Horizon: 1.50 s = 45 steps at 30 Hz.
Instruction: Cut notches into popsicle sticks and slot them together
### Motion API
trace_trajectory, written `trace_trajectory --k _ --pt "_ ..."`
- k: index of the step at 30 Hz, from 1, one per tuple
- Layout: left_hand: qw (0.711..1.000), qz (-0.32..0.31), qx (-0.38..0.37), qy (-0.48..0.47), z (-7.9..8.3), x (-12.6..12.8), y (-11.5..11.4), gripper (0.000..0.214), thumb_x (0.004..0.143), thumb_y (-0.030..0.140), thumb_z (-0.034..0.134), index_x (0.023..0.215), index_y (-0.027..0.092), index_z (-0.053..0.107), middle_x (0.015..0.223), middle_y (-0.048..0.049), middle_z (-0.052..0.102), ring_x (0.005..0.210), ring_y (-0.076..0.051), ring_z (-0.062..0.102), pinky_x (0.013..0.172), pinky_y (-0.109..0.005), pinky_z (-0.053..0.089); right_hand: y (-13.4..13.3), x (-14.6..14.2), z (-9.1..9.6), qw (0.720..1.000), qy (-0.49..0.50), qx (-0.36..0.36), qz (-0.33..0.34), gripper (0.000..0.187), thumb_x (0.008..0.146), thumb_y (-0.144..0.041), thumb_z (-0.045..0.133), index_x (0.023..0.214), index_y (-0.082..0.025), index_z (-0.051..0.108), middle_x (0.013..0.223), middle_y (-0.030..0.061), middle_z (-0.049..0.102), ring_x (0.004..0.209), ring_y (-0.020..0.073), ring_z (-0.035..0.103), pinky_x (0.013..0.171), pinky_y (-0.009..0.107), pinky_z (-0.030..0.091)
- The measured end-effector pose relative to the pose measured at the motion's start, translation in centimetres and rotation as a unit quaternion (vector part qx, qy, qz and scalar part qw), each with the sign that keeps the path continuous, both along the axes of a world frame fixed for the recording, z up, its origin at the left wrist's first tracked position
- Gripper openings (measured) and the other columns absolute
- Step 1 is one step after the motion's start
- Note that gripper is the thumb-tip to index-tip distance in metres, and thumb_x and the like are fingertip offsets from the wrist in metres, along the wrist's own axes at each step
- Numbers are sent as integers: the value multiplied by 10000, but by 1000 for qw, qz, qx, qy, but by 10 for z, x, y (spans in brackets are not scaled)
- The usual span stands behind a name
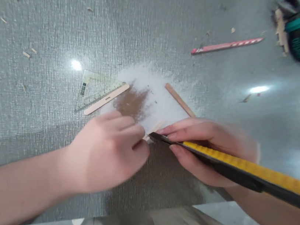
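R hand [213, 144] gripping knife [259, 175], angled

- The small wooden piece [156, 127] is mostly hidden behind the left hand [108, 152].
- The yellow-and-black cutter [247, 171] runs off the bottom-right corner.
- The right hand [207, 145] is motion-blurred.
- The teal tool [298, 28] is cut by the right edge.

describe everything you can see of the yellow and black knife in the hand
The utility knife has a long black body with a yellow strip marked by small ticks along its upper side. It runs diagonally from the lower right corner up to a dark pointed tip near the middle of the picture. The right hand grips it near the front, fingers along the body. The tip meets a small pale wooden piece pinched by the left hand over the grey table. It looks slightly blurred.
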<state>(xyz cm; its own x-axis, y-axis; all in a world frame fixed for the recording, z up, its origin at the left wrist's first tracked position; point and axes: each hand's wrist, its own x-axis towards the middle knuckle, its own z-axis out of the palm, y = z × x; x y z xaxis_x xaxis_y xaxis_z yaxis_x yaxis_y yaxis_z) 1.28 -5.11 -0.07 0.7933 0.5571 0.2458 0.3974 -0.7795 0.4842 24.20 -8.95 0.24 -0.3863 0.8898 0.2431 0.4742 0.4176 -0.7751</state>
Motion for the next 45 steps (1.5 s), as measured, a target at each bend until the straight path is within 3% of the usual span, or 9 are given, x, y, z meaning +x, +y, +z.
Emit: trace_trajectory --k 2,5,8,11,18,28,32,37,45 --pt "999 -4 53 -1 4 2 -16 315 926 125 559 632 172 662 622 -29 629 534 -158 527 495 -334 409 1 3 -1 1000 11 -3 0 305 791 -43 650 1021 -240 681 956 47 801 857 185 789 767 262 669" --pt "992 6 126 19 9 4 -39 184 878 93 583 790 92 744 832 -164 760 619 -217 655 479 -333 482 0 9 -2 1000 18 -7 -7 303 784 -36 664 1026 -217 684 960 54 802 864 198 791 762 281 668" --pt "991 24 127 35 12 3 -49 195 872 80 564 912 21 746 898 -222 772 654 -255 712 474 -332 543 -3 15 -1 998 11 -12 -58 274 802 -43 667 1011 -219 683 985 52 800 869 201 787 773 300 665" --pt "996 46 80 20 13 2 -46 220 872 61 520 915 29 733 885 -208 771 643 -255 717 488 -344 589 -7 21 0 996 7 -18 -85 261 810 -40 661 997 -221 684 995 49 799 867 198 783 774 304 666" --pt "999 46 -28 3 11 1 -36 249 905 51 462 841 88 700 801 -122 729 627 -197 685 533 -318 630 -4 31 -2 999 4 24 -23 266 796 -39 643 1009 -196 671 1021 66 802 862 201 798 781 259 677" --pt "997 72 15 23 8 4 -40 296 902 19 447 841 82 730 783 -108 738 570 -179 678 495 -285 616 -3 13 0 998 -4 36 -42 215 834 -47 581 965 -199 658 946 55 806 846 145 793 810 156 640" --pt "998 42 43 15 7 3 -42 334 910 21 420 843 57 746 831 -157 763 627 -212 716 529 -310 627 2 13 0 1000 -11 22 3 230 815 -26 590 960 -194 650 936 52 803 825 126 791 791 127 626" --pt "995 41 94 9 5 6 -48 322 901 41 454 708 65 711 803 -198 760 609 -248 716 504 -338 608 5 11 1 1000 -9 17 9 234 806 -34 611 969 -197 650 937 55 802 814 141 793 764 152 639" --pt "996 32 82 10 2 11 -53 287 877 54 475 704 81 703 742 -164 730 546 -222 651 487 -350 578 1 3 3 1000 -15 5 9 214 828 -39 609 948 -208 663 911 57 804 793 146 792 783 173 647"
